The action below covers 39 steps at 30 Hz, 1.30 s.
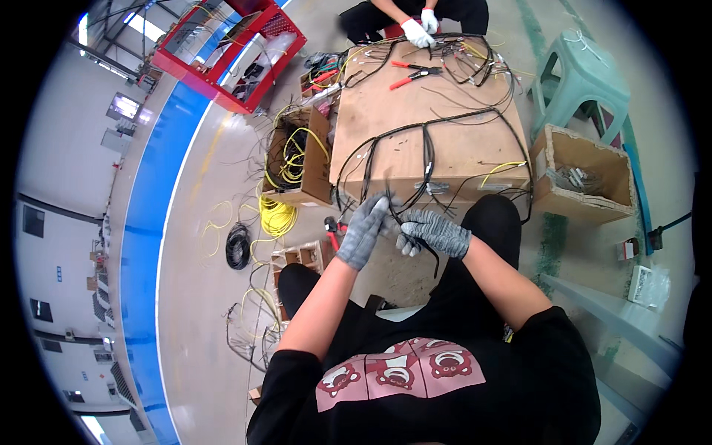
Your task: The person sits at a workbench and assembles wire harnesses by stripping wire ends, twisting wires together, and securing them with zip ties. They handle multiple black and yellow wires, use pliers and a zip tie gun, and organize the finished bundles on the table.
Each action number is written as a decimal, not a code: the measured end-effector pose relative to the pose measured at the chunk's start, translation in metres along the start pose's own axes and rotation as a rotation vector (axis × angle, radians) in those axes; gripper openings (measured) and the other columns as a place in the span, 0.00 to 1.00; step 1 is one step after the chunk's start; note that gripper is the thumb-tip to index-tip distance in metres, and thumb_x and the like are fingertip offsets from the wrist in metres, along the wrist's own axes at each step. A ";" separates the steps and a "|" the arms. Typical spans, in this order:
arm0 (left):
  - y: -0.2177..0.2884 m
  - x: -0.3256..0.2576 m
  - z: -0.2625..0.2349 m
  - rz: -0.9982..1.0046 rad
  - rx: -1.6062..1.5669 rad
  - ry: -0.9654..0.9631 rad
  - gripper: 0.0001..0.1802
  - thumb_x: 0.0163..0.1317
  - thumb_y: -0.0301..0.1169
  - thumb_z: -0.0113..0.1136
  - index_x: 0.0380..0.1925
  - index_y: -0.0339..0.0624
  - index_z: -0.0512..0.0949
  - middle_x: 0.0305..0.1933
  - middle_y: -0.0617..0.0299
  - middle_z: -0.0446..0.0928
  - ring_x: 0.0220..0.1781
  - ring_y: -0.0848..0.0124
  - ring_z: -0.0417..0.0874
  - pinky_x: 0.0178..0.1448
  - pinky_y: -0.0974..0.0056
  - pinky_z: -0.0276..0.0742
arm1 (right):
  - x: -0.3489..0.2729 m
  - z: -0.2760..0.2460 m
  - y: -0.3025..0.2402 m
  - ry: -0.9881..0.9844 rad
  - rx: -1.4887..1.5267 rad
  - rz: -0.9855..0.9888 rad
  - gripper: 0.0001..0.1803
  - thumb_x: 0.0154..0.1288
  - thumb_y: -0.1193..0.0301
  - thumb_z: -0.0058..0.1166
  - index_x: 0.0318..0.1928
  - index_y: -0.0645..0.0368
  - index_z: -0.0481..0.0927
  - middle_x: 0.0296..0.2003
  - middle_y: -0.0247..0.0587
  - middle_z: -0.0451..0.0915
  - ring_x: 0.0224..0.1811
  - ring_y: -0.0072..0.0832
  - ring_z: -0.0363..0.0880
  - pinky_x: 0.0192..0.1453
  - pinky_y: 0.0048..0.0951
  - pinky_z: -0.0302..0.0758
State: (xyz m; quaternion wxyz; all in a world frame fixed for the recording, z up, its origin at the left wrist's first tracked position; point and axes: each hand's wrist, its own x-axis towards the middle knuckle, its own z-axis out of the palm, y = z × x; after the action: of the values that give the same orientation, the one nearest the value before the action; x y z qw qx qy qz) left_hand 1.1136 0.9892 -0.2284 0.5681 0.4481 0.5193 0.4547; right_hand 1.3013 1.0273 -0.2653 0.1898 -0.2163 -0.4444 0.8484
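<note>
Holding a thin black cable (429,256) between both gloved hands, you keep it lifted over your lap, clear of the wooden table (400,111). Your left hand (362,231) curls shut around its upper stretch; your right hand (436,232) pinches it closed, the loose end dangling below so the cable stays taut between them.

Bright, even daylight fills my view, with soft shadows. Straight edges bow toward a black fisheye rim. Focus stays sharp centrally.
</note>
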 end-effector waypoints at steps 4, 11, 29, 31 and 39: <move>0.026 0.010 0.010 -0.073 0.050 0.119 0.12 0.66 0.35 0.52 0.46 0.45 0.76 0.29 0.74 0.76 0.23 0.87 0.66 0.25 0.80 0.61 | 0.004 0.007 0.004 -0.080 -0.074 0.007 0.12 0.69 0.67 0.44 0.43 0.65 0.72 0.32 0.42 0.80 0.30 0.24 0.81 0.33 0.22 0.79; 0.025 0.007 0.010 -0.002 0.071 0.103 0.09 0.64 0.31 0.54 0.42 0.41 0.76 0.25 0.70 0.75 0.18 0.85 0.67 0.20 0.78 0.63 | 0.010 0.005 0.000 0.327 0.039 -0.418 0.15 0.69 0.65 0.46 0.50 0.60 0.76 0.37 0.31 0.79 0.39 0.16 0.75 0.44 0.19 0.73; -0.011 0.103 -0.057 0.156 0.667 -0.205 0.12 0.62 0.32 0.55 0.43 0.39 0.76 0.36 0.62 0.78 0.36 0.73 0.76 0.44 0.67 0.73 | -0.018 -0.072 -0.121 0.788 0.056 -0.538 0.13 0.69 0.62 0.45 0.44 0.59 0.74 0.20 0.28 0.71 0.17 0.18 0.67 0.20 0.19 0.67; -0.014 0.138 -0.086 0.251 0.932 -0.102 0.12 0.58 0.35 0.55 0.39 0.40 0.76 0.34 0.48 0.78 0.38 0.57 0.80 0.44 0.58 0.74 | -0.020 -0.072 -0.120 0.828 -0.030 -0.477 0.13 0.69 0.62 0.45 0.42 0.58 0.75 0.20 0.28 0.71 0.16 0.18 0.66 0.19 0.18 0.65; -0.042 0.218 -0.112 0.014 1.477 0.057 0.20 0.55 0.41 0.59 0.47 0.45 0.75 0.50 0.51 0.73 0.53 0.54 0.74 0.55 0.53 0.71 | -0.008 -0.056 -0.062 0.656 -0.434 0.071 0.06 0.65 0.70 0.48 0.37 0.57 0.77 0.20 0.27 0.70 0.19 0.16 0.65 0.24 0.19 0.66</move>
State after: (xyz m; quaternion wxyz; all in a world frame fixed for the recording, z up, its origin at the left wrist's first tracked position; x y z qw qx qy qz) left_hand 1.0140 1.1999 -0.3158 0.1018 0.7051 0.7018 0.0022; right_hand 1.3457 1.0943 -0.2402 0.2419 -0.5264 -0.5215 0.6264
